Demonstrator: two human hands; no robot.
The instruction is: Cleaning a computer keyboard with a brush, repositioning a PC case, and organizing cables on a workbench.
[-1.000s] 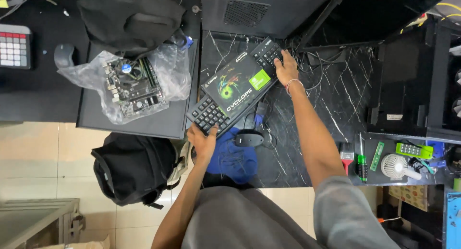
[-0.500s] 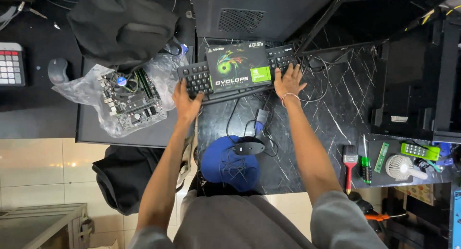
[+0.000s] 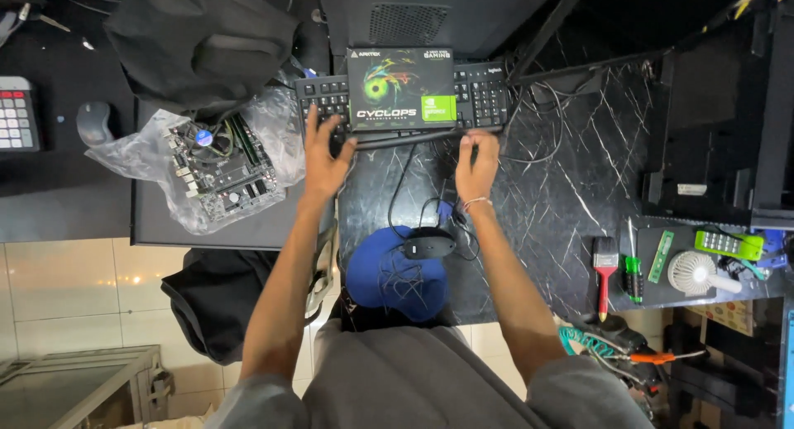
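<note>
Keyboard (image 3: pixel 480 94) now square, farther from both hands.

The black marble-patterned desk (image 3: pixel 571 189) bears a keyboard (image 3: pixel 480 94), mouse (image 3: pixel 427 247), and blue cap (image 3: pixel 389 276).

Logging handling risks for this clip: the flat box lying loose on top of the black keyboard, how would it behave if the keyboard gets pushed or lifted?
The box lies flat on the keyboard, with neither the left hand nor the right hand on it, so it would probably slide off if tilted. Its glossy printed face looks slippery. Being flat, it seems unlikely to tip or roll.
</note>
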